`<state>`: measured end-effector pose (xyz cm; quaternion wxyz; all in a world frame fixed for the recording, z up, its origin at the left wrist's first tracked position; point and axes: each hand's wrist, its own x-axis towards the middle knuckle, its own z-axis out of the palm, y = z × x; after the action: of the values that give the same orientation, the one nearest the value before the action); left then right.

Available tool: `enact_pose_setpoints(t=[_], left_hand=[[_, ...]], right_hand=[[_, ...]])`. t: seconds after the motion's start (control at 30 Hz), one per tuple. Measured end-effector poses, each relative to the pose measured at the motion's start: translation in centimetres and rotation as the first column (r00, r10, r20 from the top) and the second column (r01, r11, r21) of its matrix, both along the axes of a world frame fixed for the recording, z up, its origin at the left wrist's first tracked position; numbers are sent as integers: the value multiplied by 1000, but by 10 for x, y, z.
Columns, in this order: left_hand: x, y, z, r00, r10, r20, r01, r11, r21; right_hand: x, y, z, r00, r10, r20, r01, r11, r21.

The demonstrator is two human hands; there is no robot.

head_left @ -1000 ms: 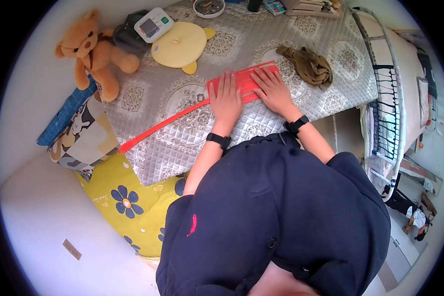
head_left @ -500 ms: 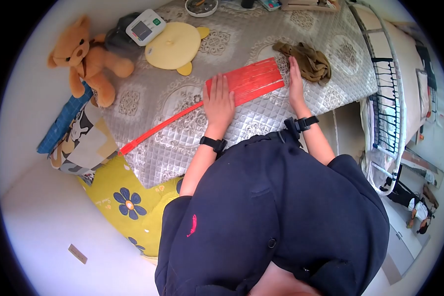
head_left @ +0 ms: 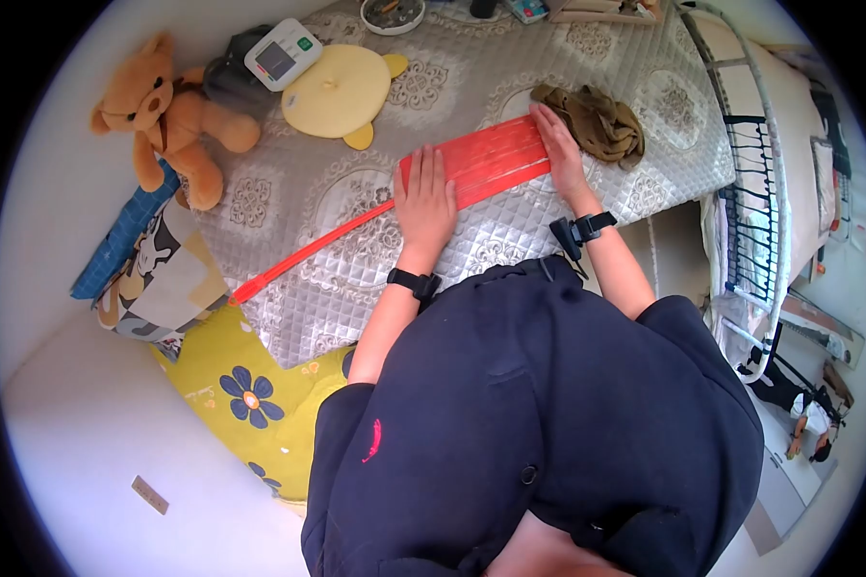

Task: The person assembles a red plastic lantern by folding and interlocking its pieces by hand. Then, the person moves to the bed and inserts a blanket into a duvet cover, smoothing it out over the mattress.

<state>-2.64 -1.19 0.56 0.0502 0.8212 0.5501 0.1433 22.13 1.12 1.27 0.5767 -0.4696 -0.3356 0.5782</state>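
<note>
A red fly swatter (head_left: 496,159) lies on the quilted patterned cover, its slotted flat head between my hands and its thin handle running down to the left, ending in a loop. My left hand (head_left: 426,204) rests flat across the handle end of the head, fingers stretched out. At the opposite end, my right hand (head_left: 563,159) touches the edge of the head with its fingers straight; its thumb is hidden. Just beyond the right fingers sits a crumpled brown cloth (head_left: 601,123).
Further back are a teddy bear (head_left: 168,120), a blood pressure monitor (head_left: 284,58), a yellow round cushion-like item (head_left: 332,91) and an ashtray-like bowl (head_left: 392,14). A white metal bed rail (head_left: 775,192) stands at right. Another person (head_left: 810,418) shows small at far right.
My right hand has tilted leftward, and its fingers now lap onto the swatter's right edge. My left hand stays almost in place on the head.
</note>
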Motion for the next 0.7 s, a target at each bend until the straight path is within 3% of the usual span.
enact_pose_setpoints(t=[0.1, 0.2, 0.5, 0.57, 0.63, 0.7], left_hand=[[0, -1, 1, 1000, 3, -11, -3, 1000, -3], [0, 1, 4, 1000, 2, -7, -2, 1000, 9], [2, -1, 10, 1000, 1, -4, -1, 998, 57], [2, 0, 15, 1000, 11, -27, -9, 997, 77], [2, -1, 19, 976, -80, 202, 64, 994, 84], [5, -1, 24, 970, -68, 235, 53, 996, 67]], right_hand=[[-1, 0, 0, 999, 22, 27, -23, 999, 25], [2, 1, -1, 996, -13, -90, 13, 1000, 7], [6, 4, -8, 1000, 3, 17, -3, 1000, 15], [5, 2, -5, 985, 11, 173, -18, 999, 35], [4, -1, 0, 972, -34, 234, 22, 998, 53], [8, -8, 6, 828, -41, 559, 84, 995, -51]])
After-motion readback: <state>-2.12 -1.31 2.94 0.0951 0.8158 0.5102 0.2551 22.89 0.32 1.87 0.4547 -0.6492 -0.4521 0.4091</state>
